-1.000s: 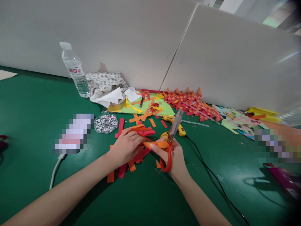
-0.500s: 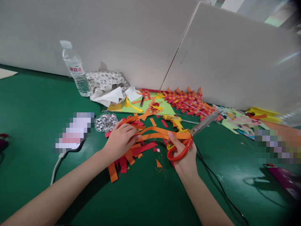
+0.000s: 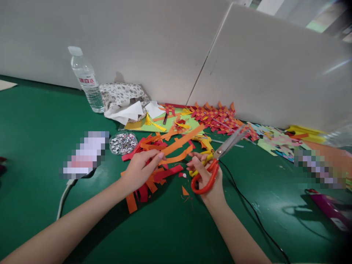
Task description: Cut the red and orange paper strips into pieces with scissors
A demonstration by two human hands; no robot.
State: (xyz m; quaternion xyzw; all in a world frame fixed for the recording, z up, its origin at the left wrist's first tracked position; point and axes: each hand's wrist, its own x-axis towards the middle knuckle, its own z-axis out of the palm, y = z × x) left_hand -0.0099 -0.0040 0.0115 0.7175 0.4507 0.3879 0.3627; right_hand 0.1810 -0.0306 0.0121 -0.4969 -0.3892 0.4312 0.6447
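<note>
My left hand (image 3: 143,167) pinches orange paper strips (image 3: 183,141) by one end; their free ends spread toward the right. Scissors with red and yellow handles (image 3: 211,179) rest in my right hand (image 3: 213,185), the fingers curled around them and the blades pointing up and right. The blades look nearly closed. Beneath and beside my left hand lies a loose pile of red and orange paper strips (image 3: 143,192). A yellow glue gun (image 3: 203,141) lies just behind the scissors, partly covered.
A box of googly eyes (image 3: 123,143), a phone (image 3: 86,154) on a cable and a water bottle (image 3: 89,82) stand left. Along the wall are a tissue pack (image 3: 123,97) and woven red-orange paper fish (image 3: 217,117). A black cord (image 3: 253,211) crosses the green table (image 3: 176,234) at right.
My right hand has let go of the strips' right ends and moved slightly left with the scissors. The strips now fan apart, one tilting upward, still in my left hand.
</note>
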